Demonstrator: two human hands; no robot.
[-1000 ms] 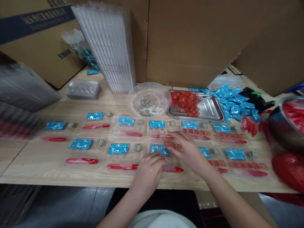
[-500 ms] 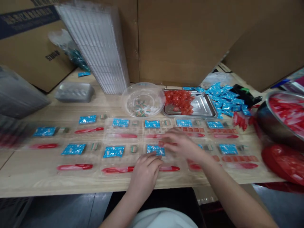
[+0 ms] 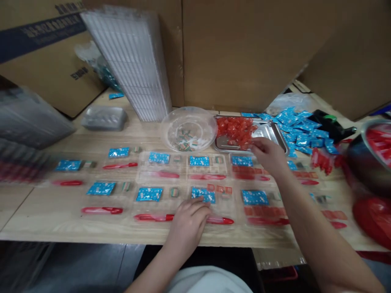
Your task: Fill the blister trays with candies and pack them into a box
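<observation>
My left hand [image 3: 191,217] lies over a clear plastic blister tray [image 3: 224,205] at the front middle, fingers loosely bent and resting on it. That tray holds a blue printed packet [image 3: 204,194], small red translucent squares [image 3: 220,189] and a red pen [image 3: 220,220], partly hidden by the hand. My right hand [image 3: 269,156] reaches to the near right of a metal tray [image 3: 269,131], thumb and forefinger pinched beside its heap of red pieces [image 3: 235,129]. What the fingertips hold, if anything, is not clear.
Similar filled blister trays stand in two rows. Behind them are a clear round tub [image 3: 187,130] with small striped blocks, a tall stack of clear trays [image 3: 131,61] and piled blue packets [image 3: 301,126]. At right stands a metal bowl [image 3: 363,158] of red pens. Cardboard boxes [image 3: 244,53] wall the back.
My right hand has moved from the front middle blister tray back and right to the metal tray. Red squares now show in that blister tray. My left hand stays there; the view has shifted slightly.
</observation>
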